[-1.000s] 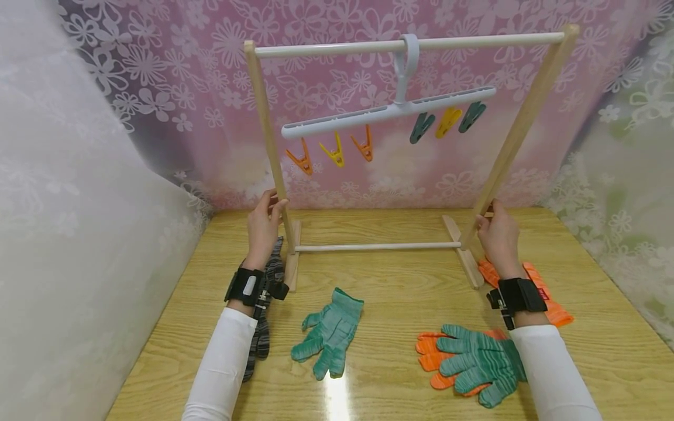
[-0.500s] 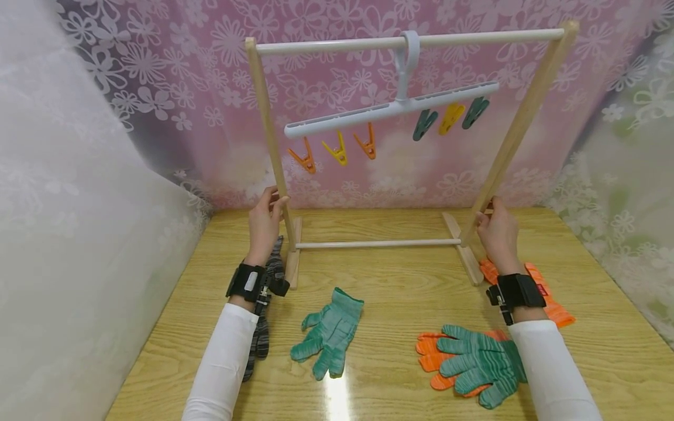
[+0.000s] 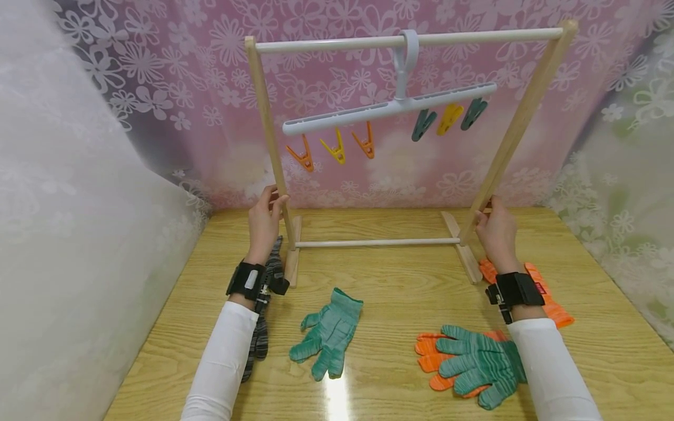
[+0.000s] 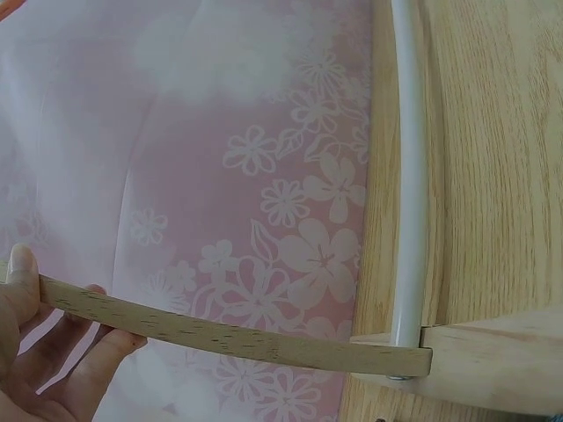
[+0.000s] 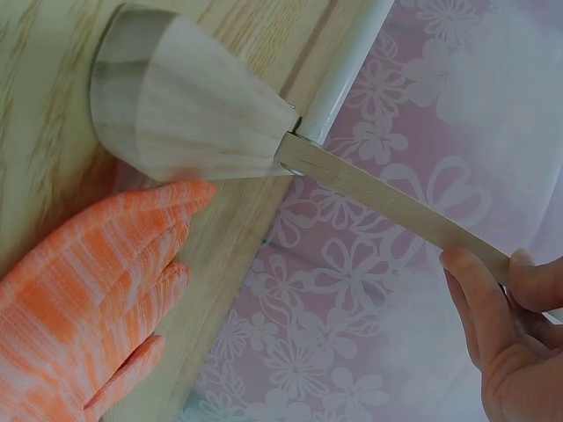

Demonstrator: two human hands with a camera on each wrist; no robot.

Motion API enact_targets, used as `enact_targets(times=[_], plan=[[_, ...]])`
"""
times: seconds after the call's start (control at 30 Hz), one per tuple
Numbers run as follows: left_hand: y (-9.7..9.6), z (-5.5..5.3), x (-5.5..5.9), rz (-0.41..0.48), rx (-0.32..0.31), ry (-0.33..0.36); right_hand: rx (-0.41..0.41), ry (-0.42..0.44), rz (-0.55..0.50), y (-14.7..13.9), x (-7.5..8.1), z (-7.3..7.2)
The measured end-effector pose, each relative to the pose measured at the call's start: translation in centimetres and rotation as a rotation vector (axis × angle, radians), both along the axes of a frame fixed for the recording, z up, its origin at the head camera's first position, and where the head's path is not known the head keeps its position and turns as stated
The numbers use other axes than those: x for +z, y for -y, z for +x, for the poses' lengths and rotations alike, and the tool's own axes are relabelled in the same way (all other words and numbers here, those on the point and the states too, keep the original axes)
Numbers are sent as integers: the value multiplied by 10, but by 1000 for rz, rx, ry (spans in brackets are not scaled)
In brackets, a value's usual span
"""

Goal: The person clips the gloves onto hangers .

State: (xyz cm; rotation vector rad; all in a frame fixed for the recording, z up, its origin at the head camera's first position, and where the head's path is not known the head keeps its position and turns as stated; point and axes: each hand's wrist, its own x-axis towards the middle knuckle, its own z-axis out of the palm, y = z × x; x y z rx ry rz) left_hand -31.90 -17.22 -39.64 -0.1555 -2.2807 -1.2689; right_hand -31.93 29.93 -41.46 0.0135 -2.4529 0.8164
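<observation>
A drying rack with wooden posts and white rods [image 3: 368,242] stands at the back of the table. My left hand [image 3: 265,225] pinches its left post [image 4: 202,334] low down, thumb on one side and fingers on the other. On the right, my right hand [image 3: 497,234] grips the right post [image 5: 396,207] the same way. From the top rod hangs a pale hanger [image 3: 389,108], tilted with its right end higher in the head view. Orange and yellow clothespins [image 3: 337,147] dangle from its left half, dark green and yellow ones [image 3: 450,120] from its right half.
A green glove [image 3: 332,333] lies front centre. Another green glove [image 3: 479,362] overlaps an orange glove [image 3: 432,354] near the right forearm. A second orange glove [image 3: 553,301] lies beside the right wrist, a dark grey glove [image 3: 260,339] by the left forearm. Patterned curtains surround the table.
The rack has shifted slightly back, its foot and lower rod sitting a little higher in the head view. The hanger sways slightly. Both hands keep hold of the posts; the gloves stay put.
</observation>
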Motion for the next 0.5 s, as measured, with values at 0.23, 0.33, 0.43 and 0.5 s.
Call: enact_targets(times=[0.23,0.33,0.43,0.5], plan=[[1,-1,0,7,-3,8,4,20,-4,0,0,-2],[1,-2,0,11,-4,14,-1,15,-5,0,-1,-2],[0,-2,-1,9,-1,13,-4,13,-9,0,-2,-3],[0,-3,-1,6,0,9,-3,11,-12,0,-2,-2]])
